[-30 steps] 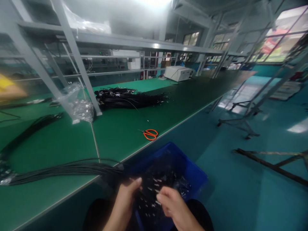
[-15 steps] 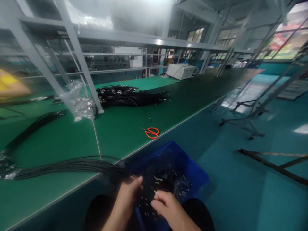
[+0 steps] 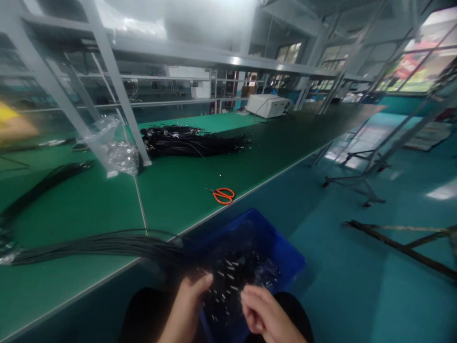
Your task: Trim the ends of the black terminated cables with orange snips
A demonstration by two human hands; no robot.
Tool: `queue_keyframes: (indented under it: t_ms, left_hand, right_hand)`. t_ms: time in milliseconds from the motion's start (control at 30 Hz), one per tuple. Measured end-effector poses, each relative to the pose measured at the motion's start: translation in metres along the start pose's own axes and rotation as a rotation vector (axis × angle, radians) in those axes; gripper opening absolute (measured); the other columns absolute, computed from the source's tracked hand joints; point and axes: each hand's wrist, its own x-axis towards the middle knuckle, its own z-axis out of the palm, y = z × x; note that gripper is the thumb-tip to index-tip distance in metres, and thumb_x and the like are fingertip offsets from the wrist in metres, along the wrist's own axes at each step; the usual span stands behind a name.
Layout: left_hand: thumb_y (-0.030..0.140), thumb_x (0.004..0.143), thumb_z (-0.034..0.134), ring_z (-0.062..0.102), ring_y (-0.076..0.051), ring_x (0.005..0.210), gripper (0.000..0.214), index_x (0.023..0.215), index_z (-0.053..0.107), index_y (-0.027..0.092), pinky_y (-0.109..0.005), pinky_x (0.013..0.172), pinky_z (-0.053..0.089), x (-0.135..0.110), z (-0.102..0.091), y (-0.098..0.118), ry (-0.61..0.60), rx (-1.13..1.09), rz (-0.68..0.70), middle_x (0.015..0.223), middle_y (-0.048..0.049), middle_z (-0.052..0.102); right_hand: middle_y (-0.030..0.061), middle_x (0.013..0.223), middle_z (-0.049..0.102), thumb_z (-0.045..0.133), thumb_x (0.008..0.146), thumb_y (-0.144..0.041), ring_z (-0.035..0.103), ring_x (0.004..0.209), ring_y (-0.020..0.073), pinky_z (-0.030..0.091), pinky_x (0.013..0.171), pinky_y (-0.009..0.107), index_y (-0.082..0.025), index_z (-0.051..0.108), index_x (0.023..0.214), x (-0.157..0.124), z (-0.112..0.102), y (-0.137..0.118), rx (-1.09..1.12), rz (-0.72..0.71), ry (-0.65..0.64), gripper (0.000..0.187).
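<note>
My left hand (image 3: pixel 191 300) is closed around the end of a bundle of thin black cables (image 3: pixel 107 248), its thumb on top. From there the bundle runs left over the table edge and along the green tabletop. My right hand (image 3: pixel 260 309) is a little to the right, above a blue bin (image 3: pixel 282 240), with its fingers curled; whatever is in them is hidden. Several small pale pieces (image 3: pixel 230 276) show blurred against the bin's dark inside, between my hands. Orange-handled scissors (image 3: pixel 223 196) lie near the table's edge.
On the green table (image 3: pixel 185 190) lie a big pile of black cables (image 3: pixel 193 143) and a clear bag of small shiny parts (image 3: pixel 123 157). Shelf posts (image 3: pixel 117 85) rise behind. Further back sits a white machine (image 3: pixel 267 105). A person's yellow sleeve (image 3: pixel 7 116) shows at far left.
My right hand has moved right and down, away from my left hand. The small white piece at its fingertips is no longer visible there. My left hand has barely moved.
</note>
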Motion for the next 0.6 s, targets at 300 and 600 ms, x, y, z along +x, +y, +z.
queue_keyframes:
  t_ms: [300, 600]
  left_hand:
    - [0.023, 0.062, 0.078, 0.061, -0.019, 0.056, 0.014, 0.068, 0.07, 0.014, -0.028, 0.058, 0.046, -0.003, 0.006, -0.001, 0.034, 0.013, 0.03, 0.059, -0.0024, 0.068]
    - [0.021, 0.065, 0.075, 0.065, -0.022, 0.063, 0.012, 0.073, 0.07, 0.014, -0.03, 0.063, 0.048, -0.004, 0.013, 0.004, 0.052, -0.011, 0.039, 0.065, -0.0033, 0.071]
  right_hand:
    - [-0.0059, 0.048, 0.046, 0.065, 0.073, -0.038, 0.029, 0.044, 0.0065, 0.014, 0.046, 0.024, -0.016, 0.057, 0.062, 0.004, 0.019, -0.002, 0.086, -0.056, 0.023, 0.026]
    - [-0.005, 0.052, 0.042, 0.053, 0.072, -0.031, 0.031, 0.047, 0.0089, 0.017, 0.047, 0.026, -0.018, 0.051, 0.056, -0.004, 0.007, -0.004, 0.125, -0.056, -0.028, 0.02]
